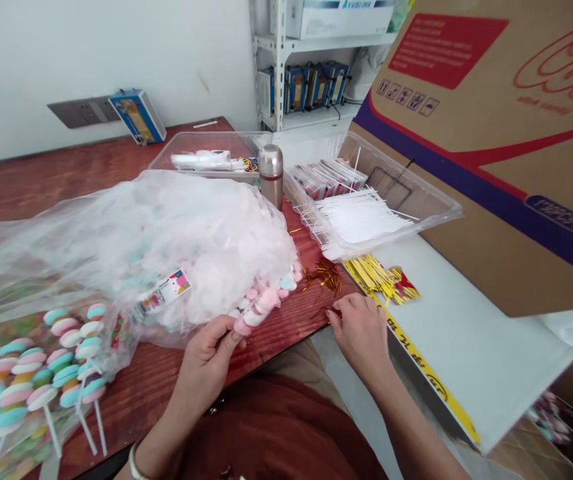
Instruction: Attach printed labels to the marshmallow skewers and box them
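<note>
My left hand (210,353) is closed round the stick end of a pastel marshmallow lollipop (261,303) at the table's front edge. The candy lies against a big clear plastic bag (166,240) full of wrapped sweets. My right hand (359,327) rests at the table's edge, its fingers pinched on a thin gold twist tie (334,311). More loose gold twist ties (322,275) lie just beyond it on the red wood.
Finished pink and blue lollipops (41,383) lie in a pile at the left. A clear tray (431,200) holds white sticks and small bags. A steel flask (271,175) stands behind the bag. A large cardboard box (491,133) fills the right. Yellow tie packets (379,279) lie on a white board.
</note>
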A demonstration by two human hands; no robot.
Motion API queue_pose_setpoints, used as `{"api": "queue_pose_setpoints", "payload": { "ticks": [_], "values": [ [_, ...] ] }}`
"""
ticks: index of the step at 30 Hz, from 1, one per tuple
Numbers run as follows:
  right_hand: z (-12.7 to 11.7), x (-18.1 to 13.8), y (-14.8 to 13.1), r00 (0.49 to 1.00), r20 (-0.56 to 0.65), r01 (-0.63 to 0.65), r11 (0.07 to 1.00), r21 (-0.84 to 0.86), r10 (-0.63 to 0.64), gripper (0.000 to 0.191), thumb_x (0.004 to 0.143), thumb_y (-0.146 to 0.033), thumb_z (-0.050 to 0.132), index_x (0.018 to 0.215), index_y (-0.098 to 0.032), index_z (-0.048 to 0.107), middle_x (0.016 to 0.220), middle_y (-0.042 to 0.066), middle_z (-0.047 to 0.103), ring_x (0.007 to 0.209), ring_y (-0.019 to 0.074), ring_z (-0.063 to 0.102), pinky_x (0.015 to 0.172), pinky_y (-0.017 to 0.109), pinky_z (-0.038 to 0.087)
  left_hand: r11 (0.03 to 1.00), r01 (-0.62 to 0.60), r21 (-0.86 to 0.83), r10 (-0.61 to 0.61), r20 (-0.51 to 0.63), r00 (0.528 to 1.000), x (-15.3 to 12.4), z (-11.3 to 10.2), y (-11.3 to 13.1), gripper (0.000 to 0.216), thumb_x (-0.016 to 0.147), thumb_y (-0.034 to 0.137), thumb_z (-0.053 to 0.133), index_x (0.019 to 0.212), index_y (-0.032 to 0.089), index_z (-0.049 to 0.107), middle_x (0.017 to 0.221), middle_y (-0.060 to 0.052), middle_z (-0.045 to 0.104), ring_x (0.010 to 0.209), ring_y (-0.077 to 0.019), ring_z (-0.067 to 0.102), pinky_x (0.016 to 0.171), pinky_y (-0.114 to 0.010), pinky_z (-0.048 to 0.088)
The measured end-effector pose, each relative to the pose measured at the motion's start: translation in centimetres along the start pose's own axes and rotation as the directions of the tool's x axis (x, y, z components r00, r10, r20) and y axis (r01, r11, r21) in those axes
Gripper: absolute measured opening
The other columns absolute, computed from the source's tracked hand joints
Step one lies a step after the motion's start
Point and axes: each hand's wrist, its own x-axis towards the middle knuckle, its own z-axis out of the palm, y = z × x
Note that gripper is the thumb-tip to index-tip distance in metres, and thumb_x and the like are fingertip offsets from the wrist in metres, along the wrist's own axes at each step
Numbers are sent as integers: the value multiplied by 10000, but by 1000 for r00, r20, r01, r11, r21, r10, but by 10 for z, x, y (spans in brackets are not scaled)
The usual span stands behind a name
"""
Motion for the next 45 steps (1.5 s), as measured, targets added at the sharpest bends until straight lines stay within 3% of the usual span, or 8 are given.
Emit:
{"api": "queue_pose_setpoints", "payload": {
  "ticks": [9, 20, 23, 28, 33, 37, 42, 45],
  "values": [
    [8, 19, -15, 995, -18, 104, 991, 88, -103, 179, 916, -147, 505, 776, -176, 613, 815, 77, 652, 806, 225, 557, 733, 343, 292, 931, -233, 280, 233, 32, 972, 6, -4, 16, 168, 944, 179, 455, 909, 199, 618, 885, -37, 607, 824, -161, 574, 743, -248, 419],
    [5, 26, -6, 975, -217, 84, 977, 194, -41, 206, 966, -214, 415, 821, -192, 559, 752, 51, 681, 655, 202, 566, 676, 312, 344, 874, -281, 396, 311, -14, 950, -1, -17, 0, 150, 938, 123, 477, 932, 188, 611, 889, -35, 608, 820, -143, 584, 729, -232, 446],
    [-6, 25, -26, 951, -299, 127, 981, 144, -79, 196, 979, -242, 437, 840, -188, 564, 743, 58, 646, 670, 210, 546, 679, 324, 352, 800, -336, 497, 374, 25, 927, -2, -8, -1, 208, 925, 71, 456, 932, 185, 631, 896, -42, 610, 816, -152, 580, 726, -247, 461],
    [-28, 13, -83, 872, -340, 366, 930, -30, -354, 221, 961, -182, 505, 742, -209, 521, 654, 29, 516, 657, 208, 479, 690, 363, 357, 652, -398, 646, 410, 140, 901, 1, 15, 8, 265, 910, 28, 411, 961, 178, 624, 833, -41, 587, 770, -188, 542, 707, -307, 479],
    [-20, -2, -114, 802, -410, 528, 836, 148, -434, 70, 945, -96, 527, 960, -154, 564, 765, 65, 600, 752, 214, 539, 762, 389, 424, 678, -338, 653, 441, 8, 898, 6, 17, 9, 231, 921, 50, 425, 1066, 165, 564, 849, -43, 589, 755, -190, 546, 696, -311, 494],
    [-7, -7, -120, 769, -473, 591, 758, 274, -429, 172, 929, -44, 520, 1078, -123, 557, 864, 101, 658, 820, 226, 584, 815, 421, 455, 712, -333, 618, 474, -73, 877, 6, 13, 4, 307, 930, 60, 437, 1214, 154, 504, 905, -53, 622, 806, -181, 583, 729, -299, 505],
    [-5, -6, -125, 804, -481, 560, 716, 416, -349, 177, 925, -77, 544, 1070, -165, 591, 884, 83, 684, 826, 223, 614, 829, 404, 463, 723, -308, 619, 473, -119, 873, 5, 11, 0, 175, 942, 110, 458, 1021, 176, 599, 802, -33, 589, 731, -170, 567, 655, -279, 494],
    [-8, -2, -124, 940, -286, 339, 605, 720, -186, 90, 941, -172, 550, 991, -192, 623, 887, 61, 686, 816, 202, 624, 775, 340, 472, 703, -326, 633, 524, -151, 838, 6, 9, -4, 181, 937, 124, 490, 1054, 170, 619, 795, -37, 600, 736, -166, 573, 662, -273, 497]
  ]
}}
